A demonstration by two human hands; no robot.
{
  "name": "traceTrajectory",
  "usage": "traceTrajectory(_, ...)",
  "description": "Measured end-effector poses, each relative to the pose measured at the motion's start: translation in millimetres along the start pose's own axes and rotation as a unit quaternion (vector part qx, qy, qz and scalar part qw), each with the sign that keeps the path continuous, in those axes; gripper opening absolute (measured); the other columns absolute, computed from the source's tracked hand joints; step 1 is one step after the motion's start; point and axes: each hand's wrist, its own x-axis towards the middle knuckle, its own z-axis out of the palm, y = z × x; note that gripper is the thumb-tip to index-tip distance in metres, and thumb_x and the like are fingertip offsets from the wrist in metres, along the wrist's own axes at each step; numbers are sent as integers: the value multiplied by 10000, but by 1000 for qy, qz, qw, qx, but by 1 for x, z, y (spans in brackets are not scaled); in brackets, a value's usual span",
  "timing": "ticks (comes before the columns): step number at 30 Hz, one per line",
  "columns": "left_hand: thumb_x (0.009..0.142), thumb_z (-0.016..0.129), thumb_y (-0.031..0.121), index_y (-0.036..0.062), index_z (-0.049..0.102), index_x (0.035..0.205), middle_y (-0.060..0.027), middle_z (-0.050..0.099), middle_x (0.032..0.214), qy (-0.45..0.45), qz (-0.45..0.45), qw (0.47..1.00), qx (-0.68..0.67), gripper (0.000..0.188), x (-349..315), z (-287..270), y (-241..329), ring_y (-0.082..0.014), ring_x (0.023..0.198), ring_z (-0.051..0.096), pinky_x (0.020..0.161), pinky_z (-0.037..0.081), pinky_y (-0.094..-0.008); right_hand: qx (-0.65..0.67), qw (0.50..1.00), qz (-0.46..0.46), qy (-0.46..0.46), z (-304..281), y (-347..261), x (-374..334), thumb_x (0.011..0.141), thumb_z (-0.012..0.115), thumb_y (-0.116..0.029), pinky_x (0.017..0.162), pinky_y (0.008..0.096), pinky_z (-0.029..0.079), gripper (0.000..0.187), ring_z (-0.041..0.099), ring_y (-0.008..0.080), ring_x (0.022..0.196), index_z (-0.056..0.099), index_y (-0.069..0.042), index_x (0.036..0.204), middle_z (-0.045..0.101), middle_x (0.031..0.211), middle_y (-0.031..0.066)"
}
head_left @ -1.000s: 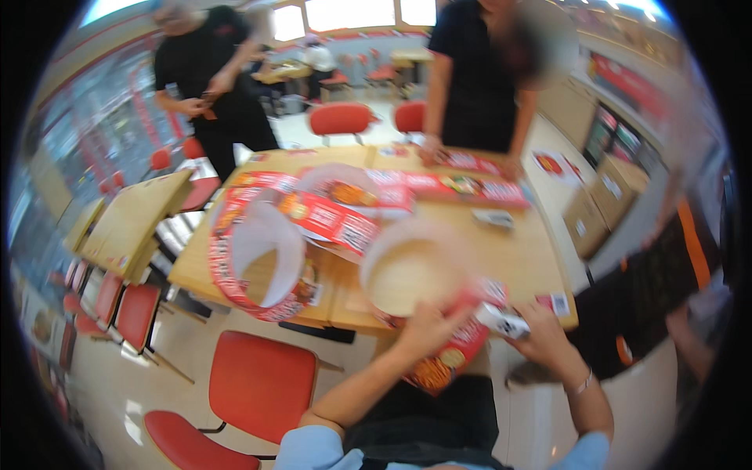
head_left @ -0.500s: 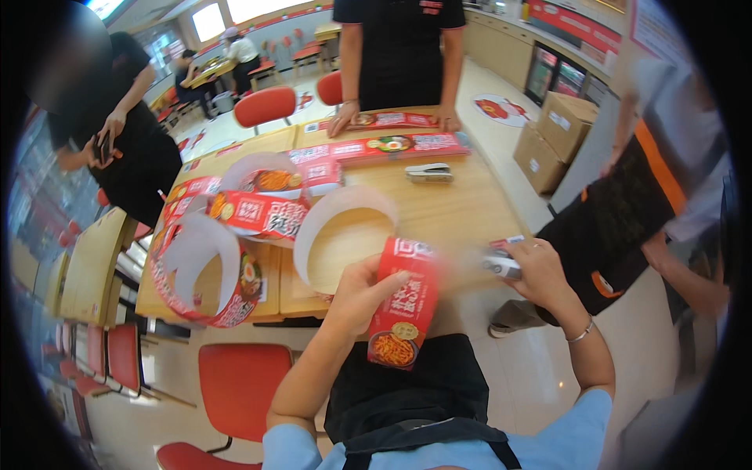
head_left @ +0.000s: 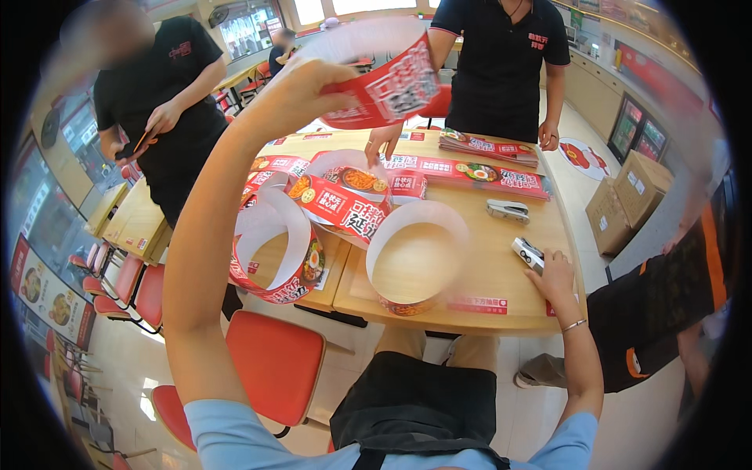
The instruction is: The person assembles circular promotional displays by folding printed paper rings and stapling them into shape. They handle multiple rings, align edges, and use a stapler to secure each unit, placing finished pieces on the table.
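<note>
My left hand (head_left: pixel 309 88) is raised over the table's far left part, closed on a red printed paper ring (head_left: pixel 392 90) with a white inside. Low on the right, my right hand (head_left: pixel 554 278) has its thumb and fingers around the near end of a grey-and-white stapler (head_left: pixel 528 254), at tabletop height. Another paper ring (head_left: pixel 419 258) stands on the table in front of me, its white inner wall showing. To its left is one more ring (head_left: pixel 286 266), with red printing and food pictures outside. Several other red rings (head_left: pixel 345 205) lie piled behind these.
Beyond my right hand lies a second stapler (head_left: pixel 507 210). Flat red strips (head_left: pixel 478 176) are stacked along the far side of the wooden table (head_left: pixel 486 270). A co-worker across the table reaches toward the pile. Another person stands left; a red chair (head_left: pixel 274 366) is near-left.
My left hand has swung up and away to the left, carrying the red paper piece, now seen as a ring. My right hand has lowered the stapler to the table. The co-worker's hand has reached toward the pile.
</note>
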Motion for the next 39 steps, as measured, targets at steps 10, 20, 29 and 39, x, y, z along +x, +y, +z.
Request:
traceTrajectory(10, 800, 631, 95, 142, 732, 895, -107, 696, 867, -145, -205, 909, 332, 147, -106, 80, -179, -272, 909, 671, 967, 373, -621, 48, 998, -41, 26, 15, -4, -2, 752, 729, -360, 823, 447, 459, 603, 554, 338, 992, 510, -19, 1199, 567, 1048, 169)
traceTrajectory(20, 783, 718, 151, 130, 530, 1327, -156, 457, 1410, -58, -219, 949, 221, 576, -141, 45, -124, -328, 1344, 389, 1105, 318, -509, 59, 996, -54, 37, 26, -3, 7, 739, 738, -312, 816, 447, 461, 578, 545, 346, 998, 496, -17, 1173, 568, 1044, 176)
traceTrajectory(29, 615, 807, 224, 169, 508, 1319, -100, 390, 1460, -72, -52, 964, 250, 767, -271, 106, 34, -293, 1389, 309, 1119, 255, -493, 116, 988, -84, 62, 28, 6, -3, 723, 735, -171, 971, 464, 399, 711, 467, 409, 1159, 413, 7, 1332, 465, 1289, 228)
traceTrajectory(39, 812, 542, 79, 152, 416, 1396, -122, 356, 1468, -103, -16, 929, 356, 602, -321, 166, -36, -311, 1391, 295, 1124, 260, -489, 204, 917, -327, 104, -62, -106, -41, 649, 799, -185, 1092, 491, 313, 723, 403, 396, 1285, 482, -45, 1283, 414, 1389, 197)
